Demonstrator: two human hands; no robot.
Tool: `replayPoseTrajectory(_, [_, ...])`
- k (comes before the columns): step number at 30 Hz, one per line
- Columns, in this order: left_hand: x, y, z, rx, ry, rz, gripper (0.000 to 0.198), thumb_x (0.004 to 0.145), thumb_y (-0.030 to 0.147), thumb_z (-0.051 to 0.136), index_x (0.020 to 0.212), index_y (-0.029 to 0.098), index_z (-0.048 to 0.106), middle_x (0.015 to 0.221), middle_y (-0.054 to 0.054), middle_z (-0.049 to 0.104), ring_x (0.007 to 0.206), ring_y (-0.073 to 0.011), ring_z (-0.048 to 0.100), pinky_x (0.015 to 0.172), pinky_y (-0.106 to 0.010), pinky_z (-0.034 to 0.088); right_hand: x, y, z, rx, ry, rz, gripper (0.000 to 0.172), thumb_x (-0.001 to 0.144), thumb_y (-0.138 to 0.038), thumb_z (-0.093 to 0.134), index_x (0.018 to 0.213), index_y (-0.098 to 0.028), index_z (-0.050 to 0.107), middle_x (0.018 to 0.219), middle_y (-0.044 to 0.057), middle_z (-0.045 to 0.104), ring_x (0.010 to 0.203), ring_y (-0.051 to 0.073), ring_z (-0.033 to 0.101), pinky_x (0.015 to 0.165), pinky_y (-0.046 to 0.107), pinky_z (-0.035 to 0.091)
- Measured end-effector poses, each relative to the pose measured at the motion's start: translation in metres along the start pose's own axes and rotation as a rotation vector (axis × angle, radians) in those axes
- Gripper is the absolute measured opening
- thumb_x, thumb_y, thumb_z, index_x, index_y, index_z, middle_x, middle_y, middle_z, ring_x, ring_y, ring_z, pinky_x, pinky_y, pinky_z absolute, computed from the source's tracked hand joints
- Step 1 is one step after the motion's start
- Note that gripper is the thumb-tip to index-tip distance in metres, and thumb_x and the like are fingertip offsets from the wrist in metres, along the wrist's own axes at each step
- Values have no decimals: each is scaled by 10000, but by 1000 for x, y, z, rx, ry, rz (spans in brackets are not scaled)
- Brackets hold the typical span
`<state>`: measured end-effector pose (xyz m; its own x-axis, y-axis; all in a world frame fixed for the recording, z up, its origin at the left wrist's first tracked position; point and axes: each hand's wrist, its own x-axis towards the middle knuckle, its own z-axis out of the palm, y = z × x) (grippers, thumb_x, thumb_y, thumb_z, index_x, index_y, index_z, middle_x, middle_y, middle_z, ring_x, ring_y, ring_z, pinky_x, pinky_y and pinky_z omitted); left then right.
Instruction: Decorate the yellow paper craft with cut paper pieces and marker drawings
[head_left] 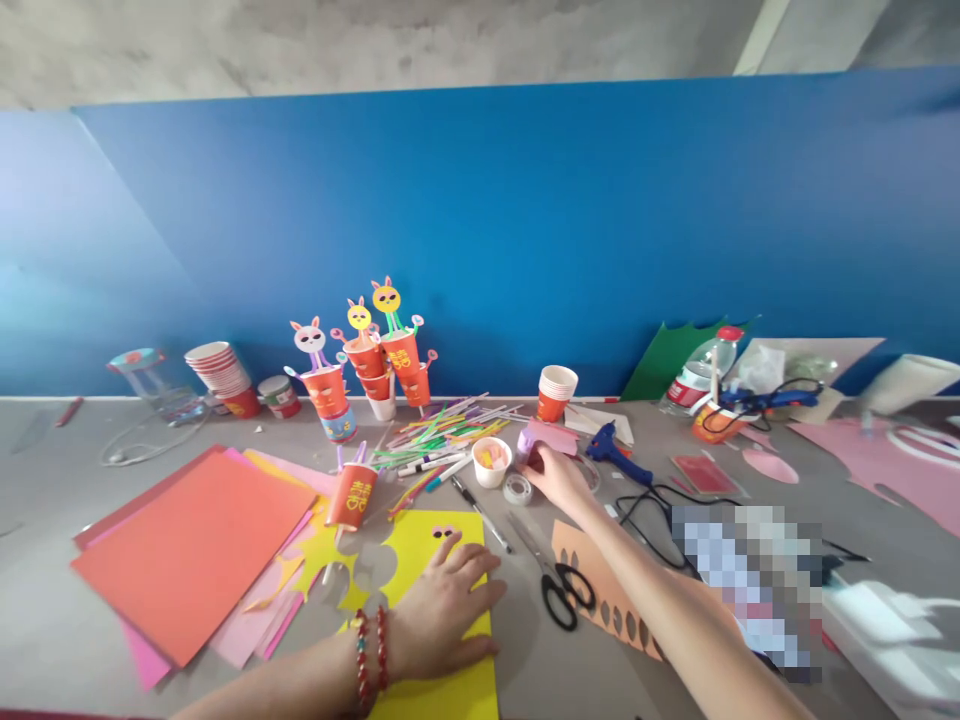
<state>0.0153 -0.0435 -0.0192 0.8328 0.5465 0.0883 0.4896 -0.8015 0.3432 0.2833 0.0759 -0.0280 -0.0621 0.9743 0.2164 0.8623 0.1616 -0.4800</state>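
Observation:
My left hand (442,610) lies flat with fingers spread on a yellow paper sheet (439,545) that has shapes cut out of it and a small face drawn near its top. My right hand (551,475) reaches forward across the table, its fingers closed around a small purple object (525,443), maybe a glue stick. A white cup with orange bits (491,461) and a tape roll (517,489) sit just left of that hand. Black-handled scissors (559,590) lie between my arms.
Orange and pink paper sheets (191,545) are stacked at left. Red cups with bunny figures (367,365) stand at the back, beside coloured straws (442,430). A blue glue gun (615,450) with cable, a cup stack (556,392), a bottle (701,375) and pink paper (877,450) lie right.

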Motion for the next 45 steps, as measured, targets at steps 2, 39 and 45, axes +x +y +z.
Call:
replayPoseTrajectory(2, [-3, -1, 0, -2, -37, 40, 535, 884, 549, 612, 1323, 266, 496, 1458, -87, 502, 1351, -312, 417, 1176, -616, 226, -18, 1, -5, -7, 26, -13, 225, 863, -314, 678, 1040, -189, 617, 932, 87, 766, 846, 253, 734, 697, 303, 537])
replayPoseTrajectory(39, [59, 44, 33, 180, -20, 277, 763, 938, 640, 431, 1466, 92, 377, 1523, -165, 432, 1408, -295, 356, 1171, -461, 272, -81, -41, -69, 6, -428, -93, 244, 700, -63, 585, 894, -211, 598, 760, -19, 672, 695, 161, 621, 609, 219, 387])
replayPoseTrajectory(45, [58, 42, 27, 210, -92, 283, 843, 927, 691, 375, 1486, 60, 352, 1541, -193, 408, 1428, -313, 335, 1197, -548, 181, -81, -26, -100, 35, -378, -96, 293, 752, -73, 561, 994, -225, 628, 810, -6, 674, 716, 164, 636, 629, 227, 419])
